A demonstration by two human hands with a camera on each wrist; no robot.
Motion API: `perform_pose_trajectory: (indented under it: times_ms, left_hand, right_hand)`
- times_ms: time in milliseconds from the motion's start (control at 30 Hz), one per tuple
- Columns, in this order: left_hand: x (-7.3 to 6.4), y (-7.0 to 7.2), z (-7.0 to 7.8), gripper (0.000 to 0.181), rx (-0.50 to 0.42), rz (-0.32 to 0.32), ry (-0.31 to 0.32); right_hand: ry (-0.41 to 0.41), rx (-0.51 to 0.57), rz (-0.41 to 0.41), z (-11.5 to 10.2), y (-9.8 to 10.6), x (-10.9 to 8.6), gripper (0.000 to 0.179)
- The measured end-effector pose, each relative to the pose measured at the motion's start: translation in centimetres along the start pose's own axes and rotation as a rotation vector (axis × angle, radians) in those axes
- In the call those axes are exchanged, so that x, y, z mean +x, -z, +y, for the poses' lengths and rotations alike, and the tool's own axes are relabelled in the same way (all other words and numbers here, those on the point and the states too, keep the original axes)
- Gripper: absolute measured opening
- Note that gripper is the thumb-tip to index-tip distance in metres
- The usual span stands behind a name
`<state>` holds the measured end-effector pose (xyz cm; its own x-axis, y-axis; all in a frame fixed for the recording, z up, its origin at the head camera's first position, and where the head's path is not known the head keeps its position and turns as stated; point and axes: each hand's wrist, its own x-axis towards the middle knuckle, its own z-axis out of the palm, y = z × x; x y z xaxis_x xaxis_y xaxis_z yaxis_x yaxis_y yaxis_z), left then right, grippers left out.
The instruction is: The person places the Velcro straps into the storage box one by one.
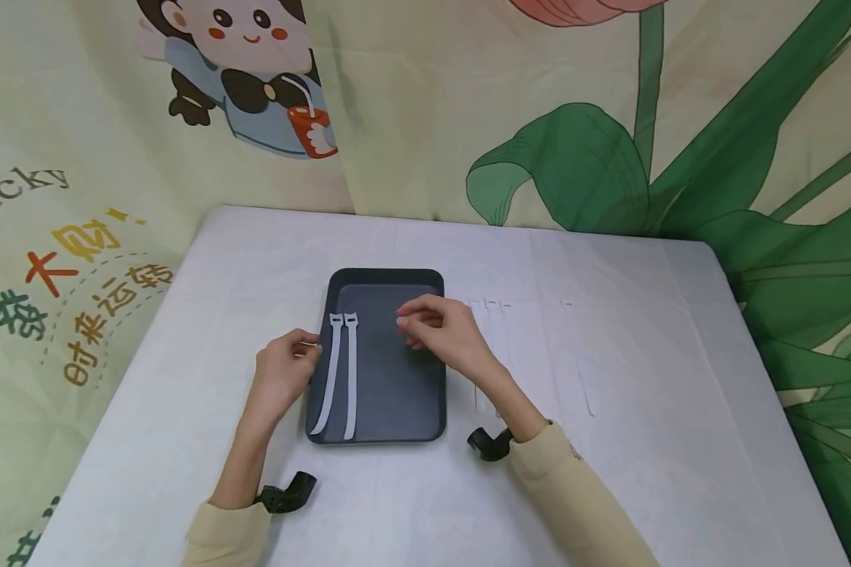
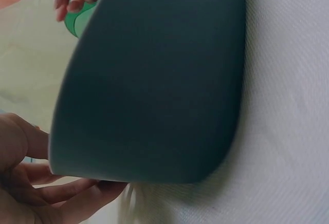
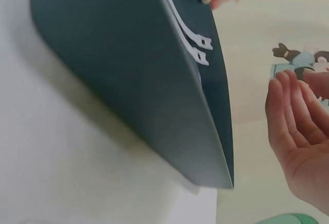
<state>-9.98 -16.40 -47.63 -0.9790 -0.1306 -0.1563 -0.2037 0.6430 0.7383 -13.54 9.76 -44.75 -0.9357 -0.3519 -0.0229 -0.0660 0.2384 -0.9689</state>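
Note:
A dark grey rectangular tray lies on the white table. Two white cable straps with slotted heads rest lengthwise along its left side, heads at the far end. My left hand grips the tray's left rim; in the left wrist view its fingers reach round the tray's outside. Over the tray's right side hovers my right hand, fingers loosely bent, with nothing visible in them. The right wrist view shows this right hand apart from the tray wall, and the strap heads inside.
Several more white straps lie right of the tray, hard to see against the white tablecloth. One strap lies farther right. A printed curtain hangs behind the table.

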Motion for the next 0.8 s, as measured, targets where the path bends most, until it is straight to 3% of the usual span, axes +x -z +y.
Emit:
perform_pose_trajectory:
  times_ms: [133,300,800]
  left_hand:
    - [-0.1,-0.1,0.1,0.028,-0.001,-0.002,0.003]
    - [-0.1,0.0,0.2,0.028,0.002,0.001,0.009]
    - [0.1,-0.2,0.0,0.027,-0.010,0.006,0.016]
  right_hand:
    - [0.013,0.000,0.048,0.4,1.3,-0.9,0.021]
    - [-0.030,-0.002,0.126,1.3,2.8,-1.6,0.017]
    - [-0.159,-0.229,0.334,5.3,8.1,-3.8,0.016]
